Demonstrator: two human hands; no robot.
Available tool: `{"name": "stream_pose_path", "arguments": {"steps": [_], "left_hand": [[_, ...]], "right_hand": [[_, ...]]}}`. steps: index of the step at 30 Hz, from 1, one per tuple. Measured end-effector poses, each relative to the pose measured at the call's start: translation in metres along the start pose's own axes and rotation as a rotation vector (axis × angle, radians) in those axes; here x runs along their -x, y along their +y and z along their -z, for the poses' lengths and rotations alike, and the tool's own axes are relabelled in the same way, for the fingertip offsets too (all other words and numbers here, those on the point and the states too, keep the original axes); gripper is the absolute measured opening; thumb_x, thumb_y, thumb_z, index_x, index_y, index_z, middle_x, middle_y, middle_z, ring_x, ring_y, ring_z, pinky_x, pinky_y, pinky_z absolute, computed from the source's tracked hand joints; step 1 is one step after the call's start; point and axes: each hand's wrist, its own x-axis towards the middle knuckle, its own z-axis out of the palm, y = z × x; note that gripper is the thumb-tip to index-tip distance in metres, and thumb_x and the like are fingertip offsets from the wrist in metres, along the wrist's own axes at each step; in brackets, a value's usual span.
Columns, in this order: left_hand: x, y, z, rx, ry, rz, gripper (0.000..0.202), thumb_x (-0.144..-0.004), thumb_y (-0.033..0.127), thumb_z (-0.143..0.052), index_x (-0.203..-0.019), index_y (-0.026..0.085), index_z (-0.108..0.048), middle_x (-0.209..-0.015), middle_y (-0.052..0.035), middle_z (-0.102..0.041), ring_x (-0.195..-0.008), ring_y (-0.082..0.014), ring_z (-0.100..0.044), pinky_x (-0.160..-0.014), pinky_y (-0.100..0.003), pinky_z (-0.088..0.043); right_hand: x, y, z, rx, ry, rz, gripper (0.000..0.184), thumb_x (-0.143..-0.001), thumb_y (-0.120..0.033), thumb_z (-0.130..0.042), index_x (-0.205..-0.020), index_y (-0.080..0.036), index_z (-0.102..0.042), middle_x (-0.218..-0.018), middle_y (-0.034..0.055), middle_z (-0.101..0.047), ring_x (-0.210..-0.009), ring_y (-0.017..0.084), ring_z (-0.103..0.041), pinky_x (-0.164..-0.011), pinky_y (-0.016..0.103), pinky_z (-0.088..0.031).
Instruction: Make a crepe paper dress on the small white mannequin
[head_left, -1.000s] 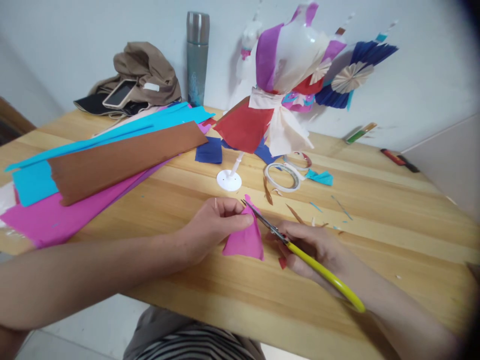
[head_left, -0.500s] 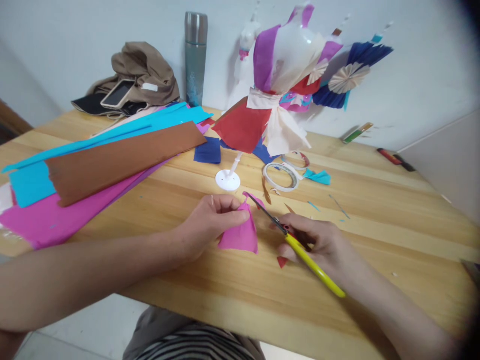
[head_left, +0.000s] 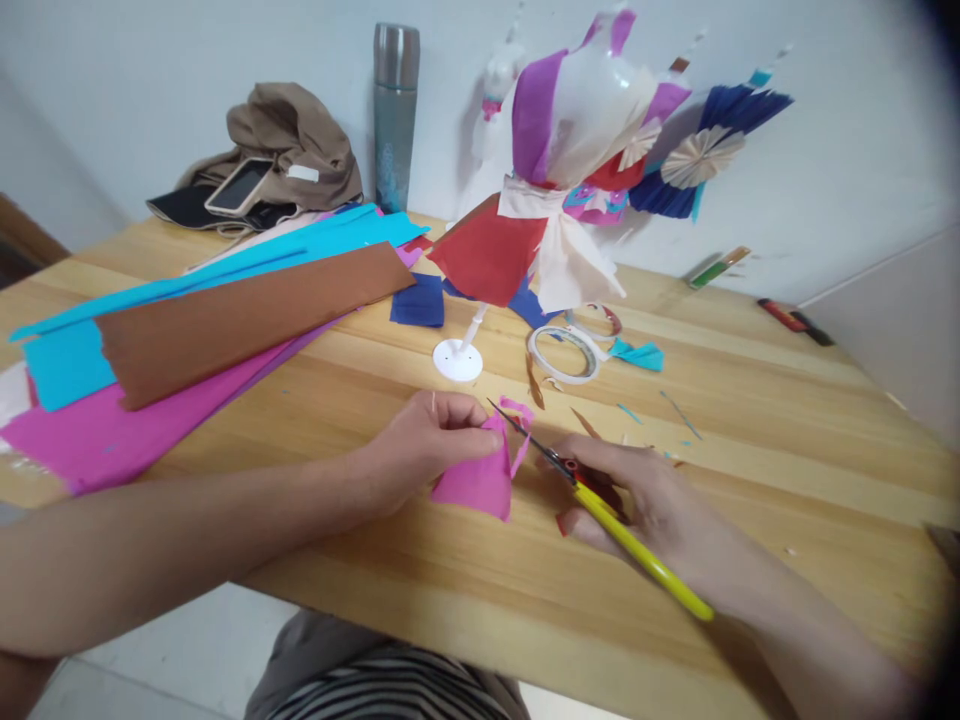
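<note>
Between thumb and fingers, my left hand (head_left: pixel 427 440) pinches a piece of pink crepe paper (head_left: pixel 474 482) above the table's near half. My right hand (head_left: pixel 637 490) is closed around scissors (head_left: pixel 622 525) with yellow handles and dark blades. The blade tips lie at the paper's upper right edge, close to my left thumb. A thin curled pink strip (head_left: pixel 520 452) hangs beside the blades. Just beyond my hands, a small mannequin (head_left: pixel 577 130) dressed in purple, cream and red paper stands on a round white base (head_left: pixel 457 360).
Long sheets of brown crepe paper (head_left: pixel 255 325), blue and pink lie at the left. A tape roll (head_left: pixel 564 354) and paper scraps sit behind my right hand. At the back are a thermos (head_left: pixel 395 120), a phone (head_left: pixel 238 187) on brown cloth, and a glue stick (head_left: pixel 718 268).
The scissors have moved slightly down along the pink paper's edge, and a narrow strip now hangs off it. My left hand has shifted slightly, still holding the paper.
</note>
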Motion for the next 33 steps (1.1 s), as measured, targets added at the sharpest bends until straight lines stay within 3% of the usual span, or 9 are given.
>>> {"name": "stream_pose_path", "arguments": {"steps": [7,12,15,19,21,25,29,33], "left_hand": [[0.0,0.003,-0.001,-0.033,-0.025,0.008,0.018,-0.065,0.032,-0.066,-0.063,0.014,-0.063,-0.063,-0.0012,-0.059,-0.053,-0.0084,-0.042,-0.052,-0.024,-0.026],[0.001,0.003,0.0,-0.028,-0.008,-0.003,0.023,-0.065,0.03,-0.069,-0.056,0.016,-0.054,-0.053,0.0035,-0.047,-0.049,-0.0067,-0.038,-0.05,-0.022,-0.023],[0.0,0.001,0.0,0.082,0.037,0.02,0.023,-0.065,0.029,-0.071,-0.057,0.016,-0.054,-0.053,0.0031,-0.05,-0.049,-0.0072,-0.041,-0.049,-0.022,-0.027],[-0.003,-0.001,0.001,0.29,0.204,-0.023,0.024,-0.064,0.028,-0.077,-0.06,0.015,-0.057,-0.055,0.0041,-0.051,-0.05,-0.0068,-0.044,-0.049,-0.02,-0.034],[-0.004,0.0,0.003,0.359,0.298,-0.078,0.026,-0.063,0.027,-0.079,-0.06,0.015,-0.057,-0.056,0.0043,-0.052,-0.052,-0.0065,-0.045,-0.05,-0.019,-0.037],[-0.003,0.008,0.005,0.393,0.392,-0.131,0.026,-0.061,0.028,-0.08,-0.061,0.016,-0.057,-0.059,0.0041,-0.055,-0.055,-0.0075,-0.048,-0.052,-0.019,-0.039],[-0.002,0.011,0.007,0.166,0.239,-0.076,0.018,-0.062,0.026,-0.075,-0.059,0.016,-0.06,-0.066,-0.0003,-0.064,-0.06,-0.0112,-0.054,-0.052,-0.021,-0.039],[-0.003,0.004,0.007,-0.172,0.005,-0.088,0.017,-0.066,0.021,-0.07,-0.054,0.016,-0.059,-0.06,0.0003,-0.059,-0.061,-0.0123,-0.054,-0.054,-0.022,-0.036]], "right_hand": [[-0.001,0.003,-0.001,0.021,-0.014,0.016,0.03,-0.087,-0.048,-0.064,-0.076,-0.02,-0.06,-0.061,-0.0036,-0.043,-0.056,0.012,-0.039,-0.049,0.024,-0.033],[0.001,0.01,-0.001,0.06,0.07,0.049,0.036,-0.086,-0.05,-0.068,-0.105,-0.021,-0.072,-0.059,-0.0036,-0.051,-0.051,0.011,-0.042,-0.047,0.023,-0.035],[0.0,0.012,0.001,0.239,0.187,0.074,0.036,-0.088,-0.043,-0.064,-0.112,-0.017,-0.073,-0.058,-0.0008,-0.057,-0.048,0.013,-0.049,-0.046,0.025,-0.038],[-0.001,0.018,0.002,0.559,0.277,0.13,0.044,-0.084,-0.021,-0.059,-0.128,-0.021,-0.068,-0.081,0.0053,-0.071,-0.057,0.017,-0.063,-0.048,0.026,-0.043],[0.0,0.022,0.001,0.636,0.224,0.152,0.055,-0.081,-0.013,-0.057,-0.134,-0.026,-0.063,-0.096,0.0057,-0.075,-0.063,0.018,-0.069,-0.049,0.026,-0.045],[0.001,0.027,-0.001,0.683,0.117,0.196,0.057,-0.083,-0.012,-0.061,-0.137,-0.028,-0.059,-0.114,0.0059,-0.075,-0.077,0.021,-0.074,-0.056,0.028,-0.053],[0.002,0.023,0.0,0.764,0.116,0.24,0.053,-0.083,-0.015,-0.064,-0.136,-0.021,-0.059,-0.115,0.0094,-0.075,-0.08,0.025,-0.075,-0.058,0.032,-0.056],[0.003,0.015,0.001,0.853,0.109,0.33,0.044,-0.086,-0.015,-0.061,-0.13,-0.013,-0.062,-0.101,0.0107,-0.075,-0.077,0.027,-0.073,-0.059,0.036,-0.057]]}}
